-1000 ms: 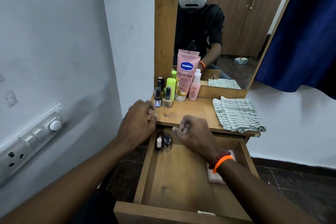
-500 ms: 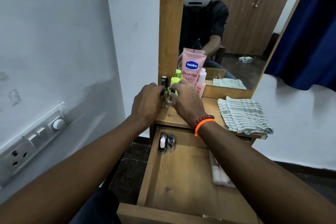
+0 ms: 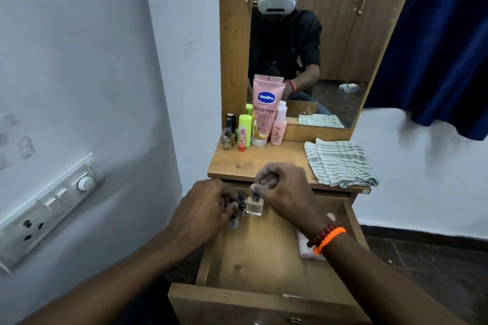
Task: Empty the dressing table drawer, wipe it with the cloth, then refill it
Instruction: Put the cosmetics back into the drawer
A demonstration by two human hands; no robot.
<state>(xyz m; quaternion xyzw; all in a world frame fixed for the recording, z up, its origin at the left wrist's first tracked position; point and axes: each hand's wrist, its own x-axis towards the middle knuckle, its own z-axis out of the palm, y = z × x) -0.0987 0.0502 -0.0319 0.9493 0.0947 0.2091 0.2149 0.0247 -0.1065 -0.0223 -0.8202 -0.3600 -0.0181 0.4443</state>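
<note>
Wooden drawer [image 3: 260, 266] is pulled out below the dressing table top [image 3: 264, 159]. Contents: mostly bare floor, a flat white packet [image 3: 303, 247] against the right wall, partly under my wrist, and small dark bottles [image 3: 239, 204] clustered in the back left corner, blurred, count unclear.

My right hand [image 3: 284, 191] is over the back of the drawer, thumb and fingertips pinched narrow on the dark cap of a clear square glass bottle [image 3: 254, 206]. Bottle is upright, body hanging below my fingers, at or just above the drawer floor; can't tell if it's touching down. Red bead and orange bands on that wrist.

My left hand [image 3: 208, 208] is just beside it, fingers curled tight around one small dark bottle, its lower end poking out under my palm at the left wall. Which bottle exactly I can't tell, too blurred.

Tabletop, back left by the mirror [image 3: 303, 47]: pink Vaseline tube [image 3: 265, 109] standing cap down, small pink bottle [image 3: 278, 126] just right of it, lime green tube [image 3: 244, 129], red lip balm [image 3: 241, 140], two nail polish bottles [image 3: 228, 133] at the far left. All upright, packed close.

Striped cloth [image 3: 340, 163] lies folded on the right side of the top, front edge at the table's front edge, well apart from both hands.
</note>
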